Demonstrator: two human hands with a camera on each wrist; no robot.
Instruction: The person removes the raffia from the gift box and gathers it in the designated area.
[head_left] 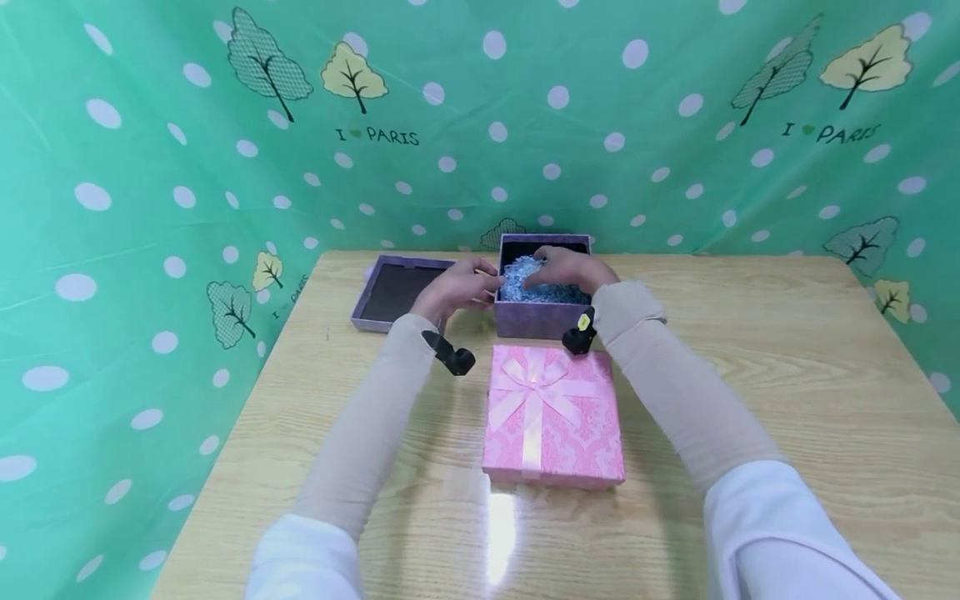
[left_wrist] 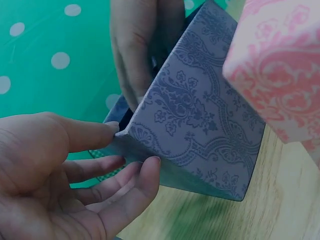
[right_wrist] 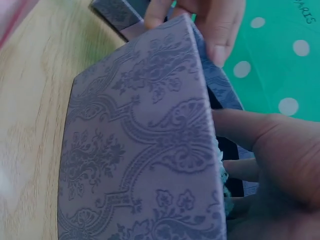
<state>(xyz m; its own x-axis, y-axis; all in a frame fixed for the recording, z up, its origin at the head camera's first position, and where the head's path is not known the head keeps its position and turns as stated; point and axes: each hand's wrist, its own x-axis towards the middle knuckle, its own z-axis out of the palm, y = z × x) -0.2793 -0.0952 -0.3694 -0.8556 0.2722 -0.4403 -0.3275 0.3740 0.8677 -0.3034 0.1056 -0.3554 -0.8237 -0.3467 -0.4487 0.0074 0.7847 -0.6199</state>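
A purple patterned gift box (head_left: 536,321) with a dark inside stands uncovered at the back of the table. Blue shredded paper (head_left: 516,279) fills part of it. My left hand (head_left: 459,287) holds the box's left wall, thumb at the rim corner and the other fingers against the outside, as the left wrist view shows. Over the front wall reaches my right hand (head_left: 572,268), its fingers and thumb spread down into the shredded paper. In the right wrist view its fingers (right_wrist: 240,125) go in behind the rim, and the fingertips are hidden inside.
The purple box's lid (head_left: 401,292) lies upturned to the left, its dark inside showing. Right in front of the purple box sits a pink gift box (head_left: 555,442) with a ribbon bow, between my forearms. A green dotted curtain (head_left: 450,100) hangs behind the wooden table (head_left: 787,350).
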